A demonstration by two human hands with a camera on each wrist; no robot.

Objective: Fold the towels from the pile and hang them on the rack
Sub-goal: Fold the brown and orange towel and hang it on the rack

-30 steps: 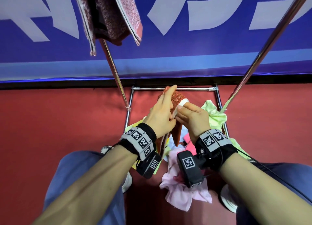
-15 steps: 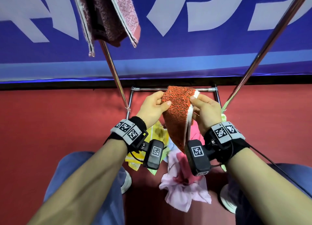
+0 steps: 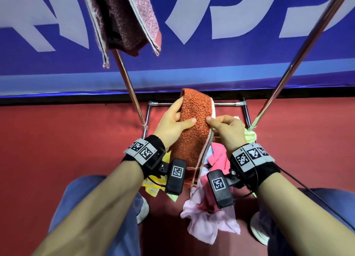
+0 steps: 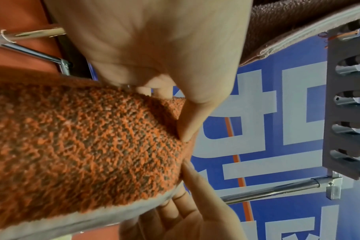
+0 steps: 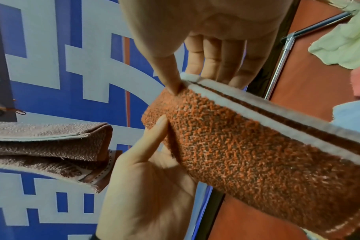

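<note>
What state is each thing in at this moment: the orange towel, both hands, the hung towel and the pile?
orange towel: folded, held up in the air above the pile
left hand: grips the towel's folded side
right hand: pinches the white-edged side
pink-brown towel: folded, hanging on the rack
pile of towels: crumpled, unfolded, on the floor

We wear a black band on each wrist, wrapped with a grey strap (image 3: 143,151) carrying black-and-white square code markers; the right wrist has a like strap (image 3: 250,156). A black camera block (image 3: 175,176), itself tagged with a marker, hangs from the left band on a screwed bracket, and a second block (image 3: 221,188) from the right, trailing a thin black cable (image 3: 299,183). Our forearms are bare. Blue trousers (image 3: 76,198) and pale shoes (image 3: 143,209) show below.
</note>
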